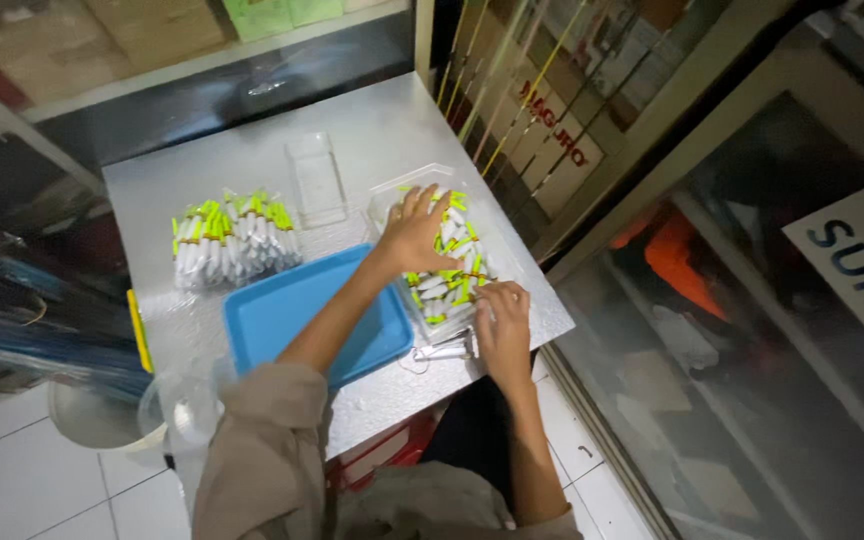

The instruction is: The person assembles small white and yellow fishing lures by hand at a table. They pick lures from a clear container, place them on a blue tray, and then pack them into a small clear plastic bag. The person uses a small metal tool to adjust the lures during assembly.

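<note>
A clear tray [389,196] full of little white tubes [449,275] with green and yellow ends sits on the gray table [372,130], just right of the blue tray [292,310]. The left hand [415,228] lies flat on the tubes with its fingers spread. The right hand [503,320] rests at the near edge of the clear tray, fingers curled; I cannot tell if it pinches anything. A small shiny metal tool [444,349] lies by that hand. Left of the blue tray's far edge is 1 more bunch of tubes [232,238]. A clear empty box [317,180] stands behind the blue tray.
</note>
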